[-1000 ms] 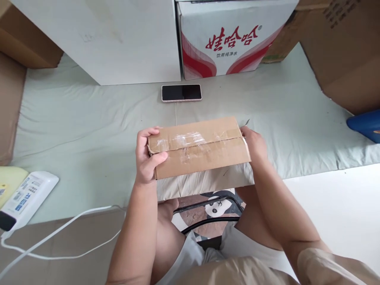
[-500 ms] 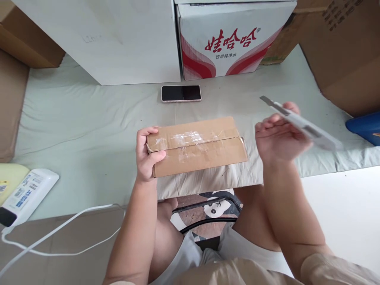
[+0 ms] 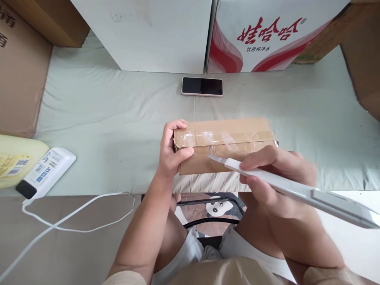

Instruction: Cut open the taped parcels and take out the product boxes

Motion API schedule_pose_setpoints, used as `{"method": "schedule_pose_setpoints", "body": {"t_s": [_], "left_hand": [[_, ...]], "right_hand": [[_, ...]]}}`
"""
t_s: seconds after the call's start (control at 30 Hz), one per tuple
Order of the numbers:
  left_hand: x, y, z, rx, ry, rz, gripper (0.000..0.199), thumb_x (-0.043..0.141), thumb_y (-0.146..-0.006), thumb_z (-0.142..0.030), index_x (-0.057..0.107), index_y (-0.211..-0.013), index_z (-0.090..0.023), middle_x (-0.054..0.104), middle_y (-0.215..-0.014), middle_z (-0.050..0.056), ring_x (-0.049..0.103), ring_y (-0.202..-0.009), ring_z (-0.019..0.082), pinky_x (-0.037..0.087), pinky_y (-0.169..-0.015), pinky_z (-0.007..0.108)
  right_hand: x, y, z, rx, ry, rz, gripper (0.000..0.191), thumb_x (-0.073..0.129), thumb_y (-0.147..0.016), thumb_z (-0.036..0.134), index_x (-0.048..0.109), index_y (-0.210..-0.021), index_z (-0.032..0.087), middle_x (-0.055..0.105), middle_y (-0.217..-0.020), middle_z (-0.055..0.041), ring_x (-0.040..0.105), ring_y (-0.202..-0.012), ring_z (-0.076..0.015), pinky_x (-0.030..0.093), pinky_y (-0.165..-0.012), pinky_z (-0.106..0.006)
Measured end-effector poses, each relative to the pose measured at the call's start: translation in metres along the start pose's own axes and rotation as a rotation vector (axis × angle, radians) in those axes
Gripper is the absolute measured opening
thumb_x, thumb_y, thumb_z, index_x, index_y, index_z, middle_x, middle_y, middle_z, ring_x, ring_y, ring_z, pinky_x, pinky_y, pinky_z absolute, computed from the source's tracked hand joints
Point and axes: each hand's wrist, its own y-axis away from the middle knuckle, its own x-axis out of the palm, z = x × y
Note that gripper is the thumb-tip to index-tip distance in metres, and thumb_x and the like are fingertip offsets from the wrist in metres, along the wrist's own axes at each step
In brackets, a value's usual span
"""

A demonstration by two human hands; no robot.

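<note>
A taped cardboard box (image 3: 225,136) is held near the front edge of the cloth-covered surface. My left hand (image 3: 173,152) grips its left end, thumb on the top face and fingers round the far corner. A lengthwise seam with shiny clear tape runs along the top. In my right hand (image 3: 279,178) is a white utility knife (image 3: 285,184), pinched between thumb and fingers, its blade out. The blade tip points left, over the near half of the box. Whether it touches the cardboard I cannot tell. The box's lower right part is hidden behind my right hand.
A phone (image 3: 202,86) lies beyond the box on the green cloth (image 3: 118,118). Behind stand a white cabinet (image 3: 160,35) and a red-and-white carton (image 3: 261,59). At left are a power strip (image 3: 49,170) with white cable and a yellow container (image 3: 18,162).
My right hand has swung left and inward with the knife, bringing the blade from beyond the box's right end to over the box. My left hand still grips the box. The view has shifted.
</note>
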Motion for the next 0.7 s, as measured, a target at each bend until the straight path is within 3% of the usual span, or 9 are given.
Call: {"method": "schedule_pose_setpoints", "body": {"t_s": [0.3, 0.7], "left_hand": [[0.0013, 0.0022, -0.0003, 0.025, -0.034, 0.034, 0.06, 0.086, -0.075, -0.059, 0.059, -0.119, -0.028, 0.059, -0.124, 0.007, 0.06, -0.105, 0.025, 0.05, -0.09, 0.038], [0.0007, 0.0008, -0.0004, 0.001, -0.005, 0.026, 0.059, 0.089, -0.072, -0.056, 0.06, -0.116, -0.028, 0.058, -0.123, 0.006, 0.059, -0.106, 0.024, 0.05, -0.089, 0.037]], "right_hand": [[0.0065, -0.006, -0.0046, 0.048, 0.158, 0.016, 0.006, 0.066, -0.089, 0.021, 0.064, -0.084, 0.023, 0.063, -0.055, 0.0047, 0.053, -0.042, -0.0097, 0.04, -0.043, -0.025], [0.006, -0.0034, -0.0066, 0.052, 0.181, 0.033, 0.012, 0.066, -0.094, 0.029, 0.065, -0.085, 0.021, 0.067, -0.059, 0.0039, 0.058, -0.046, -0.0093, 0.042, -0.046, -0.023]]}}
